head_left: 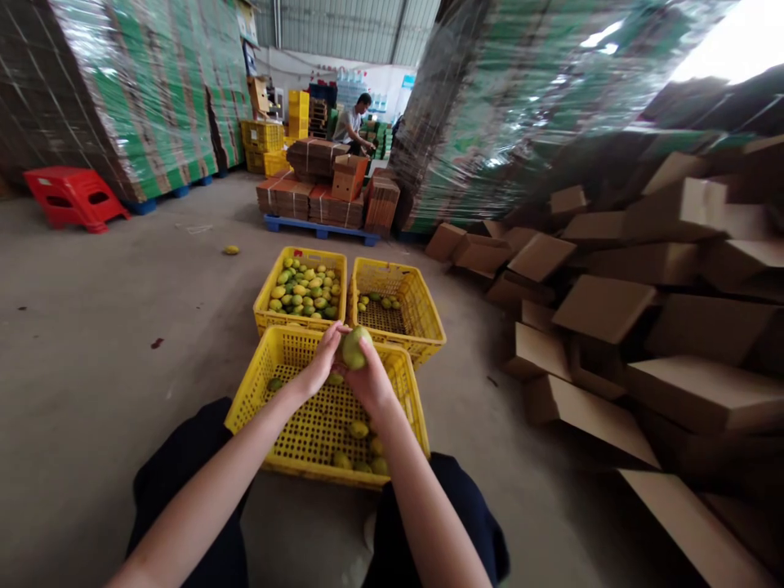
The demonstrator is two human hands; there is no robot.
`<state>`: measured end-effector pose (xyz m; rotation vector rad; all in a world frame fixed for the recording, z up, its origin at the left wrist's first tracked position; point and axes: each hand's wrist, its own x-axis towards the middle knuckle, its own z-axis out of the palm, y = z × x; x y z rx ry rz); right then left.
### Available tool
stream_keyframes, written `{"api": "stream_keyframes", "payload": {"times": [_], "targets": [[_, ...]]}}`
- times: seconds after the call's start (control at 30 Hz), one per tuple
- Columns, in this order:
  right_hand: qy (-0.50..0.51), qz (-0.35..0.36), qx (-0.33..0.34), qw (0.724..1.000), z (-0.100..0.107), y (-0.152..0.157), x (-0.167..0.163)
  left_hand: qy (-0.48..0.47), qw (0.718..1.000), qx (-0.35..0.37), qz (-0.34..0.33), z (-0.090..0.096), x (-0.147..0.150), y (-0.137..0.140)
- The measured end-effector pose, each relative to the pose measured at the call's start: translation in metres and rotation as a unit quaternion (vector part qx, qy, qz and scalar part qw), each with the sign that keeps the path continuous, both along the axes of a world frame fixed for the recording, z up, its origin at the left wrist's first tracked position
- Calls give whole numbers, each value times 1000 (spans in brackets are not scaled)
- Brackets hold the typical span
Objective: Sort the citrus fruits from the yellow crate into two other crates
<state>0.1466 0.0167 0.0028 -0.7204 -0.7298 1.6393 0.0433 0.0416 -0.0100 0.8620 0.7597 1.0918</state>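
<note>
A green-yellow mango (355, 349) is held up over the near yellow crate (245, 388). My right hand (370, 384) is closed around its lower right side, thumb against the skin. My left hand (322, 359) is at the fruit's left with fingers stretched out, the fingertips at its edge; whether they press on it I cannot tell. In the near crate, several mangoes (358, 429) lie towards the right front, and a darker green one (275, 384) lies at the left. My forearms hide part of the crate.
Behind stand a yellow crate (261, 309) full of mangoes and another crate (432, 314) with several. A loose mango (231, 250) lies on the floor. Cardboard boxes (603, 309) pile up at right. A red stool (77, 196), a blue pallet (322, 230) and a person (350, 126) are farther back.
</note>
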Motion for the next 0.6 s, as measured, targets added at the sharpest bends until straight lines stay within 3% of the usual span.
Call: {"api": "stream_keyframes", "payload": {"times": [0.2, 0.33, 0.47, 0.6], "targets": [[11, 9, 28, 1000, 9, -8, 11, 36, 999, -5, 17, -5, 0, 3], [16, 5, -6, 1000, 13, -7, 14, 31, 992, 107, 64, 2, -5, 0], [2, -56, 0, 998, 16, -2, 15, 4, 976, 172, 133, 15, -6, -8], [-64, -145, 57, 986, 17, 2, 16, -12, 966, 209, 150, 25, -8, -14]]}}
